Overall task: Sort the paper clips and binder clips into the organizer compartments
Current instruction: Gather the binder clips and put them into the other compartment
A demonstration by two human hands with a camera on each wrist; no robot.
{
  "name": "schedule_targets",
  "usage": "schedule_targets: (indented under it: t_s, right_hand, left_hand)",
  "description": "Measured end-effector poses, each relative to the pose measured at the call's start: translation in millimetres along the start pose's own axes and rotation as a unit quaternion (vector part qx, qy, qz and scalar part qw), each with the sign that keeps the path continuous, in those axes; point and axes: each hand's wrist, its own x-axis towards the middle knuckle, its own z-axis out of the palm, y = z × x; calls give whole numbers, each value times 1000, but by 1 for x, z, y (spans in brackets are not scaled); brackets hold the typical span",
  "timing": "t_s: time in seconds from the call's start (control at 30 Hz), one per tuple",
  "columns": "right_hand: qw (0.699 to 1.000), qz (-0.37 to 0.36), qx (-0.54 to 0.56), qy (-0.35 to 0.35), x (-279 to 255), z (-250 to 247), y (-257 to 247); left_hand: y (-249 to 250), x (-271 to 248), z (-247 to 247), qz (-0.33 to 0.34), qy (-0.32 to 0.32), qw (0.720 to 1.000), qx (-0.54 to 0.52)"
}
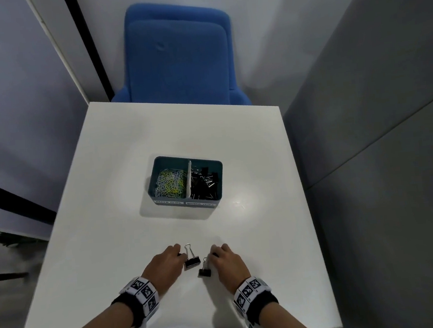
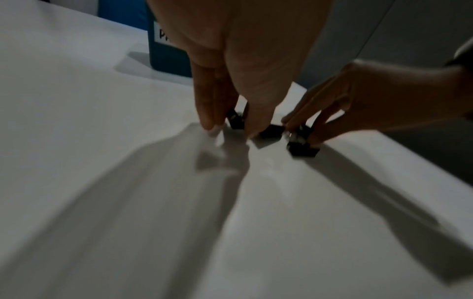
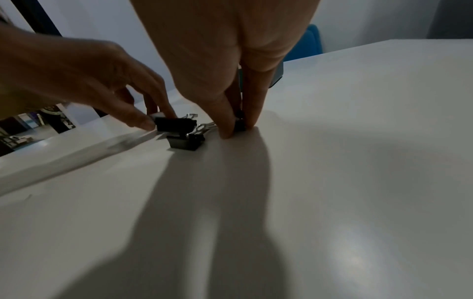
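A teal organizer stands mid-table, with coloured paper clips in its left compartment and black binder clips in its right one. Near the front edge my left hand pinches a small black binder clip against the table. My right hand pinches another small black binder clip between thumb and fingers. Two larger binder clips lie loose between the hands: one beside my left thumb, the other just in front of my right hand.
The white table is bordered by grey partition walls left and right. A blue chair stands beyond the far edge. The organizer's front carries two white labels.
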Motion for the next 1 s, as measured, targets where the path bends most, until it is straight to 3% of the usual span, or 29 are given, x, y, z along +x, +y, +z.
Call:
schedule_targets:
  t_s: [0.17,0.23,0.37,0.53,0.63,0.73,0.8,1.0]
  right_hand:
    - [999,43,24,-17,3,0,3]
    - [995,75,59,-12,5,1,7]
    - [984,119,134,-21,6,-21,10]
    - [975,140,168,37,11,-64,14]
    - [973,128,171,82,28,-100,13]
    - [971,116,161,135,53,-139,14]
    - [969,108,153,159,70,-161,15]
    - [971,93,140,170,86,-177,10]
  left_hand:
    - [8,9,-48,26,36,998,34]
    - [16,13,-81,18,12,1000,9]
    - [26,28,-141,27,75,994,-71]
    - [14,61,-189,-5,222,966,-131]
    - [7,74,-194,-30,230,955,-183]
    - [8,72,-177,-56,243,956,-155]
    - [10,66,-156,-66,227,968,-86]
    - [19,56,-82,-12,55,998,-28]
